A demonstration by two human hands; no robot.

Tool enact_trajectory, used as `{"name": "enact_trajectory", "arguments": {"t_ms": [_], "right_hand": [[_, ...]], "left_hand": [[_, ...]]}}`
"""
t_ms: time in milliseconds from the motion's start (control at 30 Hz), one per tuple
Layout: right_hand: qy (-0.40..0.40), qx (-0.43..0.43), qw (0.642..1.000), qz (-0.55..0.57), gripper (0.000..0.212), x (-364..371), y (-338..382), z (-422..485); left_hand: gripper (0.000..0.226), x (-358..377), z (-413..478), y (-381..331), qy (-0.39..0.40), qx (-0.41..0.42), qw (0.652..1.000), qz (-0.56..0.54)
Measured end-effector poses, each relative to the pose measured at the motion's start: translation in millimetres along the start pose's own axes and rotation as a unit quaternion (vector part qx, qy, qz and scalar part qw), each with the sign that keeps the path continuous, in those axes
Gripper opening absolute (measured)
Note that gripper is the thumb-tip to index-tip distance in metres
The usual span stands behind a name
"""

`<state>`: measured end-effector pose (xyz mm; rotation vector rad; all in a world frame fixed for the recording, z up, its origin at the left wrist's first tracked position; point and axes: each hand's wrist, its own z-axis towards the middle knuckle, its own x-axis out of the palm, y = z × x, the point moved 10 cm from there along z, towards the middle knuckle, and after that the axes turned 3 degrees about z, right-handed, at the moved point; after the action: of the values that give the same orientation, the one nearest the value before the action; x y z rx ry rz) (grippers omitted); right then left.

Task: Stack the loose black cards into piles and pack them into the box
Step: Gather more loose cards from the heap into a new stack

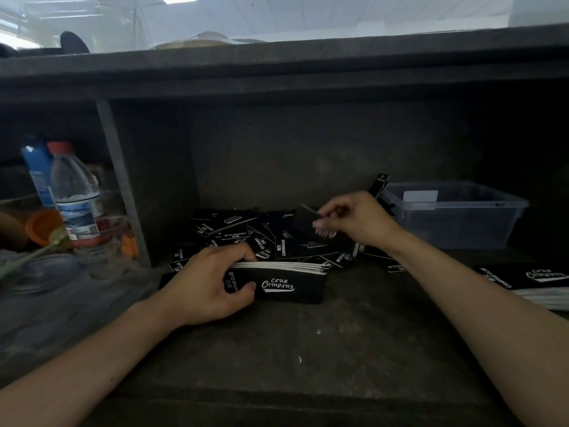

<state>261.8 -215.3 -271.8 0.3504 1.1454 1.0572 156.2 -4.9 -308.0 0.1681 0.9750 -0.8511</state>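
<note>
Grips a pile (286,283) of black cards with the left hand (212,282), fingers curled over the white edges on top, thumb pressed on the near face printed "Club Camping". Holds that pile on its long edge on the shelf (277,349), jutting out to the right of the left palm. Pinches a single card (308,223) with the right hand (360,220), between thumb and curled fingers, raised above the heap (243,232). Cannot tell which face of that card is up, owing to blur. Between and beyond both hands, the heap of loose cards, overlapping at all angles and touching the far side of the gripped pile. Right of the right hand, just past its wrist, an open-topped clear box (455,214) with a white slip (420,196) showing at its far wall; contents otherwise too dim to make out. Just behind the right knuckles, at the box's left corner, a leaning card (381,184) standing on end. Right of the right forearm, a second pile (529,278) lying flat, cut off by the frame edge. Well left of the left hand, past a slanting divider (120,180), a bottle (75,192) with a red cap, a blue carton (37,171) behind it and an orange cup (43,226) beside it.
</note>
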Motion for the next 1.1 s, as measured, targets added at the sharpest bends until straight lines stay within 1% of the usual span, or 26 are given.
{"name": "enact_trajectory", "arguments": {"t_ms": [33, 67, 100, 167, 267, 300, 333, 367, 467, 500, 533, 600, 667, 733, 800, 867, 933, 1067, 1100], "right_hand": [[-0.041, 0.001, 0.997, 0.06, 0.019, -10.9, 2.5, -1.2], [-0.071, 0.012, 0.99, 0.119, 0.016, -19.5, 2.1, -2.5], [-0.089, 0.028, 0.981, 0.172, 0.017, -24.5, 1.1, -4.0], [-0.099, 0.059, 0.962, 0.249, 0.031, -27.2, -0.6, -6.7], [-0.09, 0.07, 0.954, 0.277, 0.065, -29.1, 5.2, -11.3], [-0.08, 0.065, 0.955, 0.278, 0.072, -29.0, 8.1, -12.0], [-0.068, 0.061, 0.955, 0.283, 0.071, -27.5, 11.0, -12.7], [-0.059, 0.062, 0.954, 0.286, 0.065, -25.4, 13.5, -13.4], [-0.059, 0.091, 0.961, 0.256, 0.028, -19.8, 13.0, -16.8], [-0.065, 0.1, 0.962, 0.245, 0.019, -19.4, 10.3, -17.6], [-0.071, 0.11, 0.962, 0.24, 0.013, -19.5, 6.9, -18.3], [-0.08, 0.127, 0.959, 0.239, 0.012, -20.9, -0.3, -19.2], [-0.082, 0.133, 0.959, 0.236, 0.023, -22.9, -4.2, -19.9], [-0.071, 0.13, 0.957, 0.248, 0.045, -21.5, -3.1, -20.9], [-0.044, 0.122, 0.958, 0.257, 0.064, -16.8, 3.3, -22.8], [-0.015, 0.116, 0.96, 0.254, 0.068, -11.0, 10.2, -23.9], [-0.018, 0.119, 0.958, 0.26, 0.06, -8.8, 12.3, -24.2], [-0.062, 0.132, 0.942, 0.303, 0.02, -11.9, 8.8, -23.2], [-0.067, 0.131, 0.938, 0.315, 0.014, -12.4, 8.0, -22.7]], "left_hand": [[0.019, 0.4, -0.4, -0.1, 0.005, -0.002, 1.0, -0.004], [0.025, 0.9, -0.7, -0.1, 0.01, -0.006, 1.0, -0.006], [0.03, 1.1, -0.7, 0.0, 0.013, -0.008, 1.0, -0.005], [0.034, 1.2, -0.2, -1.0, 0.015, -0.004, 1.0, 0.0], [0.031, 1.2, 0.2, -2.7, 0.015, 0.004, 1.0, 0.01], [0.03, 1.0, 0.1, -2.8, 0.015, 0.006, 1.0, 0.013], [0.029, 1.0, 0.1, -2.8, 0.014, 0.007, 1.0, 0.016], [0.028, 0.6, 0.0, -2.7, 0.012, 0.007, 1.0, 0.018], [0.027, 0.0, 0.1, -3.2, 0.011, 0.005, 1.0, 0.016], [0.027, 0.1, 0.2, -3.7, 0.012, 0.004, 1.0, 0.016], [0.027, 0.0, 0.3, -4.1, 0.012, 0.004, 1.0, 0.015], [0.028, -0.3, 0.7, -4.5, 0.012, 0.003, 1.0, 0.013], [0.028, 0.0, 0.8, -4.2, 0.013, 0.001, 1.0, 0.01], [0.026, 0.6, 0.7, -3.8, 0.015, 0.001, 1.0, 0.007], [0.025, 0.4, 0.7, -3.5, 0.012, 0.001, 1.0, 0.005], [0.025, 0.3, 0.8, -2.7, 0.009, -0.001, 1.0, 0.004], [0.026, 0.3, 1.0, -2.1, 0.006, -0.003, 1.0, 0.004], [0.025, 0.5, 1.0, -1.7, 0.003, -0.001, 1.0, -0.003], [0.025, 0.5, 0.9, -1.2, 0.001, -0.001, 1.0, -0.004]]}}
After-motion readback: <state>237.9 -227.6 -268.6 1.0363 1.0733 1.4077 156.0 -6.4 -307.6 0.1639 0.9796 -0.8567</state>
